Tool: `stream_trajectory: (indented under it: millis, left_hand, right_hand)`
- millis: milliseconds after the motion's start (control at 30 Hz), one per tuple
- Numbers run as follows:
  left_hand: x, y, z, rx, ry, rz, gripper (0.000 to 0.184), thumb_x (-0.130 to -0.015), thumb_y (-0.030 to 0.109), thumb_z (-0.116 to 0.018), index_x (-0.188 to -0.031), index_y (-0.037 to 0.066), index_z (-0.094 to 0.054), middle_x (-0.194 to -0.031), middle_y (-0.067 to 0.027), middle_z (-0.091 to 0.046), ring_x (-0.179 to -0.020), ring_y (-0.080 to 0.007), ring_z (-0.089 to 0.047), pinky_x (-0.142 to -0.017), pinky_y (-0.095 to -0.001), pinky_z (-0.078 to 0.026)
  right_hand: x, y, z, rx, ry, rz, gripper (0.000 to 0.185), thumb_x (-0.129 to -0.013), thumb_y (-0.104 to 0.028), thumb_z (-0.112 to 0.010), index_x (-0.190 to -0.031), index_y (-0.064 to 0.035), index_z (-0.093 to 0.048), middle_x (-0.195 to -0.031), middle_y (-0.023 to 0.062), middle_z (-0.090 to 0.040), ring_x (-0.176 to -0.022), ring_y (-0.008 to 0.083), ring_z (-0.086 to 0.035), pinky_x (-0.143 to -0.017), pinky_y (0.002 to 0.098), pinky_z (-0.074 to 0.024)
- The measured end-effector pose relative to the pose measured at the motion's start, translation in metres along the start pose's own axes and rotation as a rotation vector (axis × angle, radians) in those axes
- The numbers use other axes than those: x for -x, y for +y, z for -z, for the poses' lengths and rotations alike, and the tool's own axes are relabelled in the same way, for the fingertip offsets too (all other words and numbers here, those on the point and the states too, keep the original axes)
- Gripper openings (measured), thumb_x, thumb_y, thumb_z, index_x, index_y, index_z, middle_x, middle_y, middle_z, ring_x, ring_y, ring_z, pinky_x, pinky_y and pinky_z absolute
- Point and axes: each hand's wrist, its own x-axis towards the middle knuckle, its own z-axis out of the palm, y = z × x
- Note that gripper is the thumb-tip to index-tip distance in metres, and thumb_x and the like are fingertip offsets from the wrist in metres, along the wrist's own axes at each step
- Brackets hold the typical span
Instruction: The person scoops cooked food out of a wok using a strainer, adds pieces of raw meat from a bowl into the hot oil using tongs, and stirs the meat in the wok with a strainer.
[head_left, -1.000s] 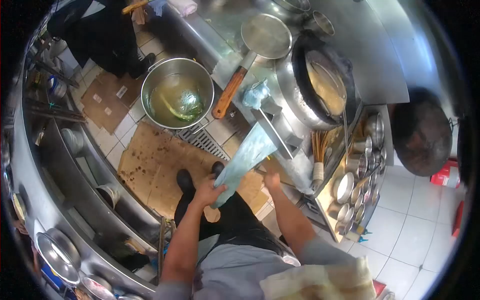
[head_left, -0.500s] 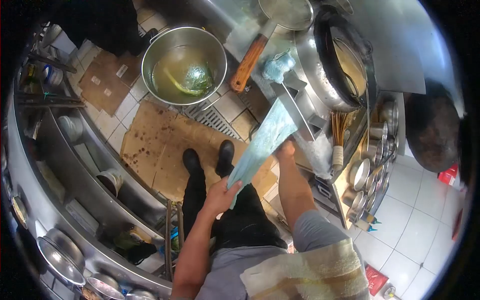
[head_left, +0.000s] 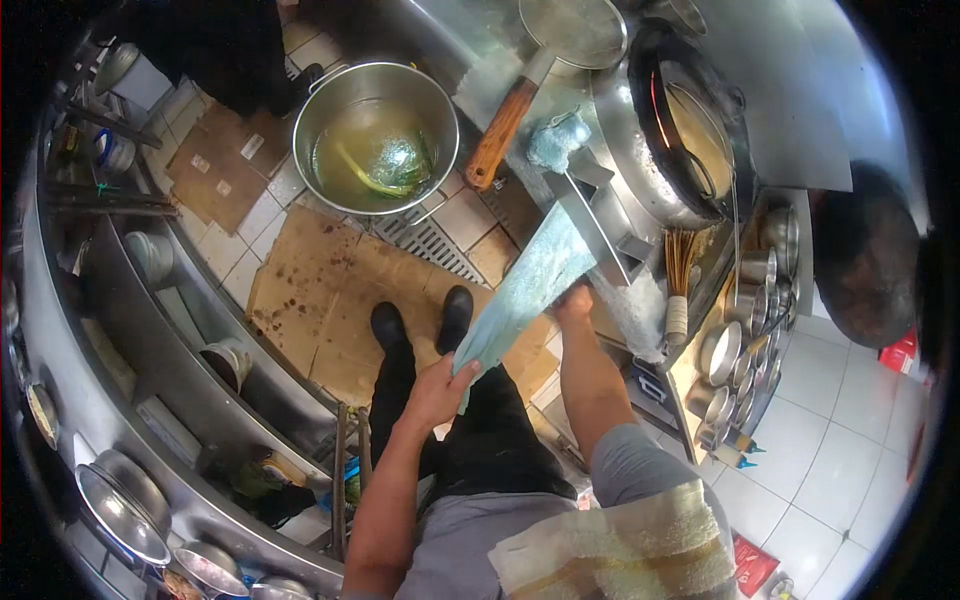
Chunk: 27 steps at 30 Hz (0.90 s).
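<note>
A long light blue cloth (head_left: 525,295) stretches diagonally in front of my body. Its near end is gripped by my left hand (head_left: 440,388), thumb on top and fingers wrapped round it. The far end reaches up to a metal bracket (head_left: 610,225) on the edge of the stove. My right hand (head_left: 573,302) is at the cloth's far right edge, just below that bracket; its fingers are hidden behind the cloth. On the stove edge above the bracket lies a crumpled blue cloth (head_left: 558,138).
A large pot (head_left: 300,140) of broth with greens stands on the floor ahead. A wooden-handled strainer (head_left: 505,130) juts out beside a wok (head_left: 690,130). Right of me are a bamboo brush (head_left: 677,310) and several metal pots (head_left: 720,352). Another person's dark-clothed legs (head_left: 225,50) show far left.
The view has shifted slightly, moving the pot and floor a little to the right and down. My left hand still holds the cloth, and both hands are nearly where they were.
</note>
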Motion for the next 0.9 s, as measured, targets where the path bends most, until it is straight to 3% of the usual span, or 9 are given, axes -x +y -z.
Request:
stream_trajectory:
  millis: [67,300,367,433,533,667,767,867,900]
  left_hand:
    - [0.003,-0.002,-0.001,0.007,-0.006,0.004,0.047,-0.098,0.044,-0.055,-0.11,0.0,-0.064,-0.096,-0.0246,-0.068,-0.094,-0.0408,-0.066,-0.08,-0.0435,-0.05]
    - [0.001,-0.003,0.008,-0.096,-0.027,-0.145,0.043,-0.097,0.04,-0.056,-0.109,-0.001,-0.064,-0.097,-0.0244,-0.068,-0.095,-0.0397,-0.066,-0.081,-0.043,-0.05]
    - [0.001,-0.001,0.012,-0.04,-0.069,-0.141,0.04,-0.097,0.036,-0.055,-0.112,-0.001,-0.062,-0.099,-0.0233,-0.068,-0.095,-0.0372,-0.066,-0.082,-0.0421,-0.05]
    - [0.005,-0.003,0.011,-0.042,-0.116,-0.162,0.039,-0.097,0.035,-0.055,-0.113,0.0,-0.062,-0.099,-0.0227,-0.068,-0.095,-0.036,-0.066,-0.083,-0.0417,-0.05]
    - [0.013,-0.009,0.004,0.019,-0.057,-0.22,0.038,-0.097,0.031,-0.054,-0.117,-0.001,-0.059,-0.104,-0.0194,-0.067,-0.098,-0.0293,-0.065,-0.085,-0.0403,-0.049]
    - [0.016,-0.027,0.005,-0.017,-0.129,-0.301,0.035,-0.096,0.025,-0.055,-0.12,-0.001,-0.057,-0.109,-0.0157,-0.066,-0.1,-0.0253,-0.064,-0.088,-0.0394,-0.049]
    - [0.023,0.003,0.005,-0.153,-0.214,-0.33,0.033,-0.095,0.021,-0.059,-0.119,-0.001,-0.058,-0.107,-0.0136,-0.067,-0.1,-0.0235,-0.063,-0.088,-0.0385,-0.049]
    - [0.027,0.012,0.006,-0.227,-0.248,-0.295,0.031,-0.093,0.018,-0.063,-0.118,0.0,-0.059,-0.106,-0.0116,-0.067,-0.098,-0.0221,-0.063,-0.088,-0.0372,-0.049]
    - [0.027,0.012,0.003,-0.232,-0.249,-0.265,0.031,-0.092,0.016,-0.064,-0.118,0.0,-0.059,-0.105,-0.0108,-0.067,-0.098,-0.0215,-0.063,-0.088,-0.0363,-0.049]
  right_hand:
    - [0.043,-0.017,-0.011,-0.264,-0.078,-0.054,0.038,-0.087,-0.033,-0.06,-0.112,-0.0054,-0.066,-0.099,0.0103,-0.067,-0.087,0.0274,-0.066,-0.069,0.0393,-0.0556]
    - [0.282,-0.062,-0.046,-0.033,-0.696,0.006,0.052,-0.102,-0.05,-0.042,-0.127,-0.0068,-0.056,-0.112,0.012,-0.064,-0.094,0.0246,-0.061,-0.074,0.0475,-0.0522]
    - [0.345,-0.107,-0.066,-0.124,-0.74,-0.043,0.062,-0.1,-0.054,-0.045,-0.135,-0.0041,-0.053,-0.122,0.0172,-0.064,-0.104,0.0284,-0.063,-0.085,0.0467,-0.0517]
    - [0.395,-0.158,-0.086,-0.458,-0.668,-0.188,0.064,-0.098,-0.054,-0.049,-0.135,-0.0016,-0.054,-0.12,0.0224,-0.065,-0.105,0.0322,-0.065,-0.09,0.0456,-0.0512]
    - [0.417,-0.194,-0.084,0.14,-0.388,0.083,0.059,-0.096,-0.055,-0.052,-0.121,-0.0027,-0.065,-0.114,0.0241,-0.068,-0.104,0.0324,-0.067,-0.092,0.0452,-0.0503]
    - [0.401,-0.158,-0.072,0.258,-0.263,0.349,0.04,-0.097,-0.041,-0.06,-0.108,-0.0038,-0.072,-0.086,0.0129,-0.072,-0.082,0.0264,-0.068,-0.08,0.0422,-0.0527]
    - [0.428,-0.195,-0.002,0.45,-0.399,0.605,0.035,-0.097,-0.035,-0.059,-0.106,-0.0026,-0.07,-0.086,0.0144,-0.072,-0.083,0.0244,-0.068,-0.078,0.0411,-0.0529]
    - [0.393,-0.158,0.037,0.428,-0.319,0.829,0.024,-0.094,-0.025,-0.06,-0.099,-0.0036,-0.07,-0.084,0.0126,-0.07,-0.079,0.0196,-0.068,-0.073,0.0368,-0.0536]
    - [0.391,-0.158,0.055,0.37,-0.268,0.75,0.019,-0.093,-0.02,-0.06,-0.097,-0.0042,-0.069,-0.084,0.0107,-0.069,-0.076,0.0177,-0.067,-0.07,0.0348,-0.0537]
